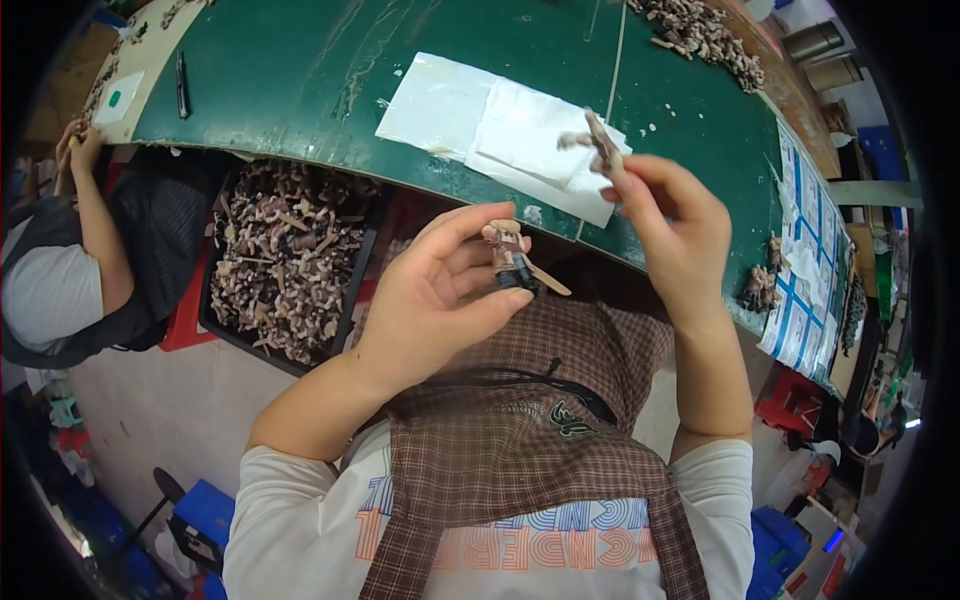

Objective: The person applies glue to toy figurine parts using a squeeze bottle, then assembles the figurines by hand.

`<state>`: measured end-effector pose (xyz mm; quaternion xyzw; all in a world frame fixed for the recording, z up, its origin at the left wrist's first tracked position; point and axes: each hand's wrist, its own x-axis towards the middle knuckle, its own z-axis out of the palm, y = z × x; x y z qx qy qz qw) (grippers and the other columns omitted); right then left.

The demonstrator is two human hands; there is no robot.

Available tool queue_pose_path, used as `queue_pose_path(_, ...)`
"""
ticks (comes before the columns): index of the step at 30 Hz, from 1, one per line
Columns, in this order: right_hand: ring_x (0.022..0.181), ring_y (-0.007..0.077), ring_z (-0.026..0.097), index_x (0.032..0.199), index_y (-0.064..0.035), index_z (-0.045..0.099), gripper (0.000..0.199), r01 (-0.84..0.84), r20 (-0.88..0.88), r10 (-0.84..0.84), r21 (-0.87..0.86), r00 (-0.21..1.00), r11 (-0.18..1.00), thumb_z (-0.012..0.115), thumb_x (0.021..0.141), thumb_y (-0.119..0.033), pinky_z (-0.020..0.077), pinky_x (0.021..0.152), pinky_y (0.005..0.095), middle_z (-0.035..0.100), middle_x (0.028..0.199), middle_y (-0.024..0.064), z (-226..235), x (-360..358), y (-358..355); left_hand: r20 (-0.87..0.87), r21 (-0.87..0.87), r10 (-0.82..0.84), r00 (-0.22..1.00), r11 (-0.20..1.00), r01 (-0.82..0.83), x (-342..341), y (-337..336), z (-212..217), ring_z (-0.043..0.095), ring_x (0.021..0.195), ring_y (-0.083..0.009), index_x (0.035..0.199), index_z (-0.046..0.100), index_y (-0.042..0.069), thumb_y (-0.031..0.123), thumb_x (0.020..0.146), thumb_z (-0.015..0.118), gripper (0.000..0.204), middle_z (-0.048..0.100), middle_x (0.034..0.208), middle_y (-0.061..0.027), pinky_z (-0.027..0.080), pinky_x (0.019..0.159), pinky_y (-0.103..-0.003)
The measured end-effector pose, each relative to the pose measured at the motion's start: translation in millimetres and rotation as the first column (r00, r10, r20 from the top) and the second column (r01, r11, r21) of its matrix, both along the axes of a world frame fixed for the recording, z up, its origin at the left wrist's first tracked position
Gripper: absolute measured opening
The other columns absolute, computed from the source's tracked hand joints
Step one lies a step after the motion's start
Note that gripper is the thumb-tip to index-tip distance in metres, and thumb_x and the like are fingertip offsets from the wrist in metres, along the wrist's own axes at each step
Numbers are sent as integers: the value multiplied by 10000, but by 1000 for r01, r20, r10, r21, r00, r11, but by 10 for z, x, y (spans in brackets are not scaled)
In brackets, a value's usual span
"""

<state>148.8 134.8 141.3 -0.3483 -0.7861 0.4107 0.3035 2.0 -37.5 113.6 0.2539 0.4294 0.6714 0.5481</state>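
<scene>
My left hand (pixel 415 295) is closed around a small painted figurine (pixel 508 258), pinching it between thumb and fingers in front of my apron. The figurine has a pale brown top and a dark lower part. A thin tan stick-like piece (pixel 552 282) juts out beside its base. Over the table edge, my right hand (pixel 680 225) pinches a small brown and beige figure-like piece (pixel 601 145) by its lower end. It is held up above white paper sheets (pixel 430 105), and its exact shape is too small to make out.
A black tray (pixel 255 347) heaped with similar figurines (pixel 285 260) stands below the table edge at left. On the green table (pixel 290 60) lie a black pen-like tool (pixel 182 85) and a figurine pile (pixel 705 45). More figurines (pixel 762 285) sit at right. Another person (pixel 70 260) works at far left.
</scene>
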Motion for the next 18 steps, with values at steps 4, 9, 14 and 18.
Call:
queue_pose_path(4,871,247,679,941,-15,683,248,-308,-76,358,369,930,877,750,713,56,540,722,300,696,965,128,65,211,-186,-143,8,-18,990,1000,19,75,43,41,540,1169,-196,1347,436,-23,-96,796,686,609,427,1293,-87,494,975,-311)
queue_pose_path(9,853,263,680,937,-29,693,264,-403,-30,454,410,890,818,765,689,28,547,691,313,681,1027,140,66,417,-297,-244,29,-92,965,994,102,154,88,109,486,1265,-205,1389,376,-37,-170,765,623,684,383,1343,-79,451,1045,-330)
queue_pose_path(14,830,256,685,924,-33,696,256,-380,-51,439,417,897,825,769,683,18,547,674,308,685,1006,130,4,502,-282,-257,37,-116,959,991,129,246,126,127,489,1263,-211,1388,375,-38,-180,758,621,691,372,1352,-84,460,1043,-334)
queue_pose_path(18,831,250,686,922,-34,697,257,-373,-43,430,424,902,825,770,681,19,547,673,307,687,1000,124,-22,526,-299,-249,23,-126,960,990,136,263,121,154,488,1266,-213,1389,376,-36,-182,756,623,695,367,1357,-83,464,1038,-331)
